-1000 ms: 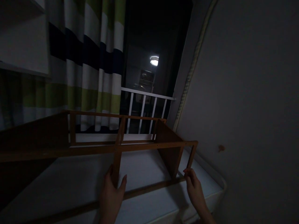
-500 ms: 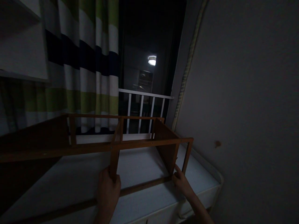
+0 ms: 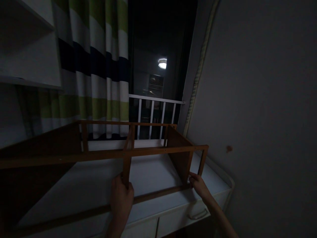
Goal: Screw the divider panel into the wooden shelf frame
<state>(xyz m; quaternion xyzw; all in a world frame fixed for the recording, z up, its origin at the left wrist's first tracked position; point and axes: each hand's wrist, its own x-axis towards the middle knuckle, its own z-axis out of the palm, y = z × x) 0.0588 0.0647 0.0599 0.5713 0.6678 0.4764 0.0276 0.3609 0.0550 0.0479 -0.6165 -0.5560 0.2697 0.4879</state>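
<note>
A brown wooden shelf rack [image 3: 148, 152] lies on its side on a white cabinet top [image 3: 151, 168]. My left hand [image 3: 121, 198] is wrapped around the front edge of its middle board [image 3: 126, 168], low down. On the right, my right hand [image 3: 199, 186] has its fingertips pinched together against the outer face of the end board [image 3: 182, 162], near its lower front edge. A tiny pale spot shows at those fingertips; darkness and the fingers hide what it is.
White drawers [image 3: 183, 216] with a handle are below the cabinet top. Behind the rack are a striped curtain [image 3: 99, 66], a white railing [image 3: 156, 99] and a dark window. A grey wall [image 3: 260, 115] stands at right, a white wall cabinet [image 3: 29, 56] upper left.
The view has shifted slightly, so the rack and both hands appear a little further right. My right hand's fingers have gone from a pointing finger to a pinch at the end board.
</note>
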